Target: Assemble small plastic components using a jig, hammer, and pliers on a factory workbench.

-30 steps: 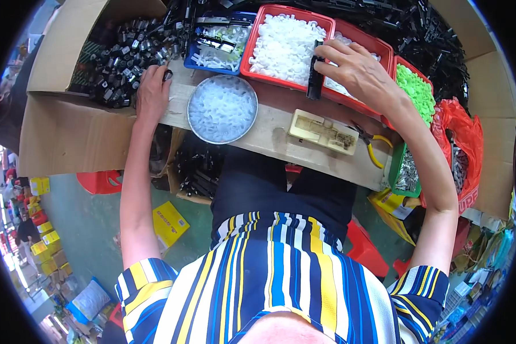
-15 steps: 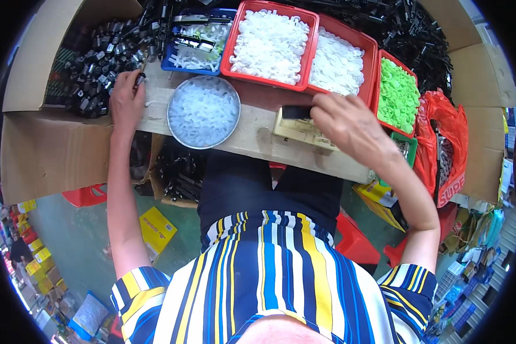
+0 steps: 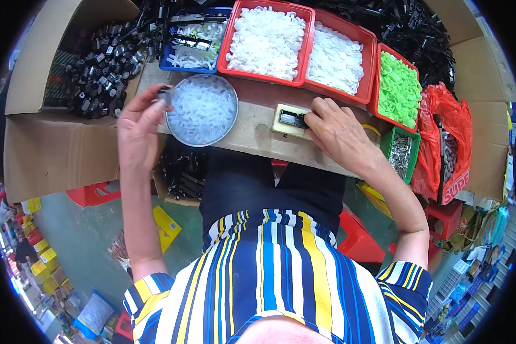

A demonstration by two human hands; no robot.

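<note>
My left hand (image 3: 139,123) is raised just left of a round metal bowl (image 3: 234,123) of translucent whitish pieces. Its thumb and fingers pinch a small black part (image 3: 164,93), which resembles the shiny black pieces (image 3: 100,74) in the cardboard box beside it. My right hand (image 3: 341,135) is over the right side of a cream-coloured block-shaped fixture (image 3: 280,127) on the board. Its curled fingers grip the end of a black elongated part (image 3: 291,119) lying in the fixture. The fingers hide the rest of that part.
Along the far side stand a blue tray (image 3: 165,60) and red trays (image 3: 312,57) of white pieces. A red tray of green pieces (image 3: 398,89), a green box of metal pins (image 3: 400,155) and a red plastic bag (image 3: 427,149) are at right. More black parts (image 3: 418,34) lie behind.
My left hand has come away from the heap of black pieces, moving right toward the bowl with a small black part. The black part now lies lower in the fixture, under my right fingers.
</note>
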